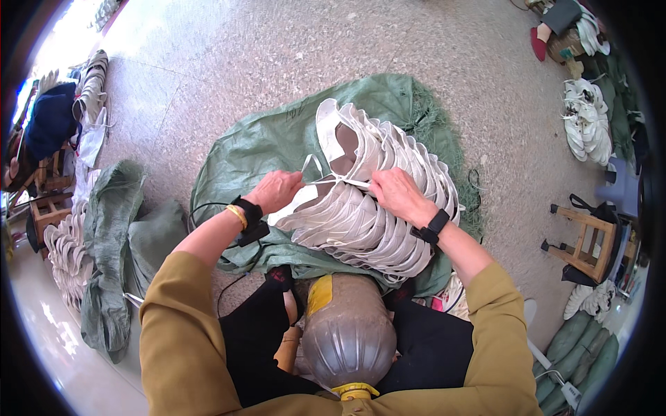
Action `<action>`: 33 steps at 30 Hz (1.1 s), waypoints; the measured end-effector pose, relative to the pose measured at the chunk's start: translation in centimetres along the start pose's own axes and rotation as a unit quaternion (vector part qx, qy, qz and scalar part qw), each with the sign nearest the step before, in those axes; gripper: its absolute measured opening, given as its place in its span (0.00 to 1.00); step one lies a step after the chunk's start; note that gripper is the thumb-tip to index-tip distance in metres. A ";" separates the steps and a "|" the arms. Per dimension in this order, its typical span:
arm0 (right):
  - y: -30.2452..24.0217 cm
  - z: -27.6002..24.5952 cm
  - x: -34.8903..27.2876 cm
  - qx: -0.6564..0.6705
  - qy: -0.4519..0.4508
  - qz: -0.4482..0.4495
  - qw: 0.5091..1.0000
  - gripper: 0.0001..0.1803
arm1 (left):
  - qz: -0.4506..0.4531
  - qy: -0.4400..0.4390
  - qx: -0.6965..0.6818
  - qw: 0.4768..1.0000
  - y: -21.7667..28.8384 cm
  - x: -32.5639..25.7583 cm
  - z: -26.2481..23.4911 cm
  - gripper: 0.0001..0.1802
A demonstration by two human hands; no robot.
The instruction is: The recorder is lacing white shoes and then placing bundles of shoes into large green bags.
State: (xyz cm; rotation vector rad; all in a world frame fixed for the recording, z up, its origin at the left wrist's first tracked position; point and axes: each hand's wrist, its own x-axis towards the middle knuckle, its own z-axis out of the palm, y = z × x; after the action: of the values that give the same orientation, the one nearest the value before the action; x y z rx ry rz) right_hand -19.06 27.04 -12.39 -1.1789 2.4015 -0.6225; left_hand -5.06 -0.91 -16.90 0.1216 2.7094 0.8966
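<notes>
Pale speckled floor [229, 48] all around the spread green sack [239, 156], brightest beyond its far left side. Well left of the sack, dark blue cloth [52, 118] and a wooden stool [50, 211], partly hidden. Also left of it, nearer, a stack of nested pale pieces [68, 253] beside a crumpled green sheet [104, 267].

Over the middle of the sack, left hand [275, 191] curled, thumb and fingertips closed on a white strip [347, 180], a small loop standing up beside the fingers. Strip crossed over itself and pulled out sideways between both hands. At the sack's near edge, between the knees, a large clear bottle [349, 333] with a yellow cap and greyish-brown contents.

On the right half of the sack, a bundle of white shoe uppers [374, 236], nested in two rows. Above that same half, right hand [402, 195] pinching the strip's other side, well apart from the left.

Well right of the sack, a tilted wooden frame [583, 243], another pale pile [586, 125] farther off, and green rolls [583, 350] nearer.
</notes>
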 end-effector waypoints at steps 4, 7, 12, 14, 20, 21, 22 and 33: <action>-1.3 -1.4 0.6 0.159 -0.101 0.044 0.981 0.06 | 0.046 -0.045 0.067 0.996 1.4 -0.9 -1.7 0.11; -1.8 -0.6 1.5 0.214 -0.029 -0.015 0.976 0.07 | 0.115 0.078 -0.066 0.988 1.9 0.0 -2.4 0.11; -4.4 1.5 2.5 0.446 0.028 0.032 0.894 0.14 | -0.150 0.003 -0.548 0.823 4.4 1.7 -1.5 0.18; -3.8 2.0 2.7 0.464 -0.004 0.049 0.884 0.16 | -0.121 0.044 -0.692 0.710 4.6 2.5 -0.3 0.19; -3.0 2.1 2.4 0.454 0.034 0.096 0.885 0.19 | -0.172 0.053 -0.769 0.614 4.6 5.5 1.3 0.18; -3.2 1.9 2.2 0.416 0.050 0.082 0.904 0.19 | -0.173 0.051 -0.768 0.614 4.5 5.7 1.2 0.18; -3.1 1.4 1.8 0.417 0.050 0.084 0.904 0.19 | -0.205 0.086 -0.729 0.647 4.3 5.8 1.0 0.18; 1.3 -1.8 -2.9 0.426 0.091 0.215 0.874 0.19 | -0.269 0.138 -0.632 0.714 1.3 5.1 -0.4 0.15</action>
State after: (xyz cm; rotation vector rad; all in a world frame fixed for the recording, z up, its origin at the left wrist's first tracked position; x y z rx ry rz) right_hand -19.18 30.46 -11.15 -0.2103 2.0051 -1.4592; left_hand -10.06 0.74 -16.99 -1.0595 1.5070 2.3384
